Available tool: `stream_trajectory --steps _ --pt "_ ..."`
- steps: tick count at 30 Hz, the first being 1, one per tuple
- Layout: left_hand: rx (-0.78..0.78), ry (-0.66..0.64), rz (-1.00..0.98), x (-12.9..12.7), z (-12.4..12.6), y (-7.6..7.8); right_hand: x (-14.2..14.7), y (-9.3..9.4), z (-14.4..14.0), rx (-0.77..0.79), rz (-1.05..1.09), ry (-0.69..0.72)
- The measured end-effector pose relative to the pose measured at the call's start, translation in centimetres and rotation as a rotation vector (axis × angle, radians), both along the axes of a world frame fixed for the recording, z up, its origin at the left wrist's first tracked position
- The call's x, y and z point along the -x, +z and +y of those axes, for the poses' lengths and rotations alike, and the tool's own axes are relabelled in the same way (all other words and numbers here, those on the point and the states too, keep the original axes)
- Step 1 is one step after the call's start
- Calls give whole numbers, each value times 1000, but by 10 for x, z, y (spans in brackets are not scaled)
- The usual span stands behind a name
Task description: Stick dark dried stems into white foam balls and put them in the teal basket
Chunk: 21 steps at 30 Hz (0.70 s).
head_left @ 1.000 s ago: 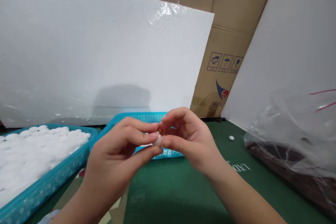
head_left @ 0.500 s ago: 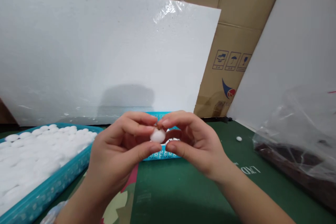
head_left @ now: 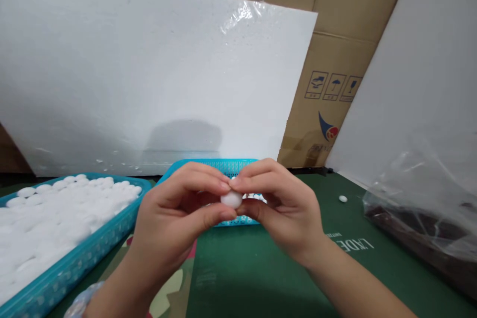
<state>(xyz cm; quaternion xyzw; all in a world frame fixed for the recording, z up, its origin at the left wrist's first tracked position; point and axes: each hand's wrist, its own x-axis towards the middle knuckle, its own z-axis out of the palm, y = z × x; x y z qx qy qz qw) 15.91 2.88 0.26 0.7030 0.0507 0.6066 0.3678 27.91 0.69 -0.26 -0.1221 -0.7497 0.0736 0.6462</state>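
Note:
Between my two hands is a small, smooth white ball (head_left: 231, 199). My left hand (head_left: 179, 208) pinches it from the left, fingertips above and thumb below. From the right, my right hand (head_left: 281, 203) presses its fingertips on the ball's top, with its thumb by the lower right side. Whether anything tiny lies under those fingertips is hidden. Behind the hands stands a turquoise basket (head_left: 219, 163) with small white pieces in it, partly covered by my fingers. At the left, a larger turquoise tray (head_left: 93, 243) is heaped with white rounded pieces (head_left: 55, 223).
A single white piece (head_left: 343, 198) lies on the green table surface (head_left: 238, 273) at the right. Beyond it is a clear plastic bag (head_left: 421, 208) with dark brown contents. A white board (head_left: 167, 69) and cardboard (head_left: 343, 39) close off the back.
My right fingertips have moved in against the ball; before, they were slightly apart from it and a small dark bit showed near them. The view has shifted slightly.

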Motion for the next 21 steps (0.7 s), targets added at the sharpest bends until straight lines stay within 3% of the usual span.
stream_trajectory --steps 7,9,13,16,19,21 --pt "31 -52 7 1 -1 1 -4 4 -6 -8 -5 -74" --pt "61 -75 14 -1 1 0 -8 7 -8 101 -45 -76" --pt "104 -101 79 -2 5 -3 -17 14 -11 519 -118 44" --pt "52 21 164 -1 6 -7 -19 16 -9 653 -142 -11" --pt "-40 167 198 -2 7 -9 -18 15 -5 638 -130 -54" --pt "-42 171 153 -5 8 -9 -17 13 -2 602 -91 -8"
